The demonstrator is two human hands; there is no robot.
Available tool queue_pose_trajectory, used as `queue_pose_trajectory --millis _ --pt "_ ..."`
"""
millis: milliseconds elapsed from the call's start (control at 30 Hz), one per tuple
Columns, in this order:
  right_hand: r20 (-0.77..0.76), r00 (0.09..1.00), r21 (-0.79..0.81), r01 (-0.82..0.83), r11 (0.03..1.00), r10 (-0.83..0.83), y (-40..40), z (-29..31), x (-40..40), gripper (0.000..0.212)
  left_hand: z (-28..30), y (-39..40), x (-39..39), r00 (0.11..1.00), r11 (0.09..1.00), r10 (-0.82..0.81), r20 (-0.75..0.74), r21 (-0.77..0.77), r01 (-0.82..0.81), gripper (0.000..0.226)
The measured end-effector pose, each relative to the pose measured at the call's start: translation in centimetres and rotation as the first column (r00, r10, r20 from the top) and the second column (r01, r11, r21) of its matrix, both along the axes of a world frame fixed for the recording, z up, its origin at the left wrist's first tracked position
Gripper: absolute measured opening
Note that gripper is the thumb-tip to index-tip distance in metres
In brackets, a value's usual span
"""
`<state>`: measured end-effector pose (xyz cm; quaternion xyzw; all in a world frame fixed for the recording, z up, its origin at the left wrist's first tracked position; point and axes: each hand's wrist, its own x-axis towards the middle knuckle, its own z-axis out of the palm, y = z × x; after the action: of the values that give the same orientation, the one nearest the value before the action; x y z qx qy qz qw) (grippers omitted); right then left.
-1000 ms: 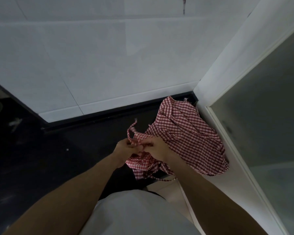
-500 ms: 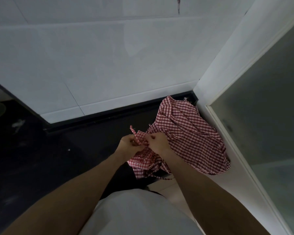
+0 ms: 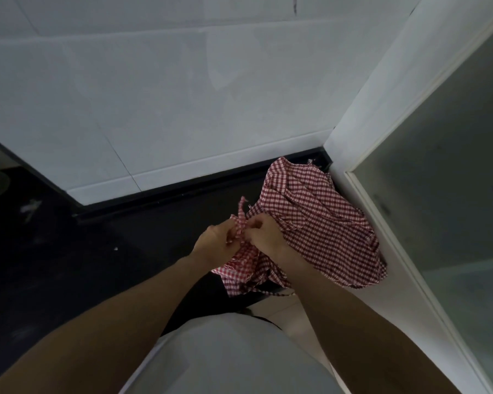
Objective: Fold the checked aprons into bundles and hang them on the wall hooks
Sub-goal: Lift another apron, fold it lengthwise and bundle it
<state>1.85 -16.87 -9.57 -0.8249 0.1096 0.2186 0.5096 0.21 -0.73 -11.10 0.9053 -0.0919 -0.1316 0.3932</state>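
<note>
A red-and-white checked apron (image 3: 319,223) lies crumpled on the dark countertop (image 3: 103,265), in the corner by the wall. My left hand (image 3: 215,243) and my right hand (image 3: 264,237) meet over its near left part. Both pinch the apron's checked strap (image 3: 241,216), which loops up between my fingers. A lighter checked bunch of cloth (image 3: 245,268) hangs under my hands over the counter's front edge. No wall hooks are in view.
A white tiled wall (image 3: 182,95) rises behind the counter. A white frame (image 3: 382,109) with a grey glass panel (image 3: 453,180) stands close on the right. My pale shirt fills the bottom middle.
My hands have risen slightly and worked the strap; its loop end now stands up higher between them. The apron body has stayed put.
</note>
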Motion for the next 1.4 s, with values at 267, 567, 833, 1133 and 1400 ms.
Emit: queue_pose_trajectory --millis 267,567,833,1133,1400 --pt "0.277 0.890 -0.292 -0.282 0.914 0.363 -1.7 -0.5 -1.3 0.034 0.6 0.6 1.2 0.776 0.827 0.221 -0.591 -0.308 -0.470 0.019" --pt "0.495 0.794 -0.406 -0.148 0.902 0.353 -0.3 -0.6 -2.0 0.027 0.8 0.6 1.3 0.691 0.733 0.176 -0.701 -0.376 -0.568 0.011" --pt "0.438 0.824 -0.400 -0.181 0.899 0.361 -0.1 -1.1 -2.7 0.020 0.8 0.5 1.0 0.692 0.729 0.188 -0.697 -0.374 -0.574 0.009" --pt "0.160 0.765 -0.577 -0.440 0.688 0.623 -1.3 -0.5 -2.9 0.025 0.1 -0.7 0.6 0.678 0.744 0.498 -0.541 -0.135 -0.655 0.010" --pt "0.084 0.882 -0.263 -0.429 0.864 0.463 -2.9 -0.1 -3.8 0.045 -0.1 -1.3 -0.3 0.668 0.720 0.632 -0.394 -0.020 -0.694 0.005"
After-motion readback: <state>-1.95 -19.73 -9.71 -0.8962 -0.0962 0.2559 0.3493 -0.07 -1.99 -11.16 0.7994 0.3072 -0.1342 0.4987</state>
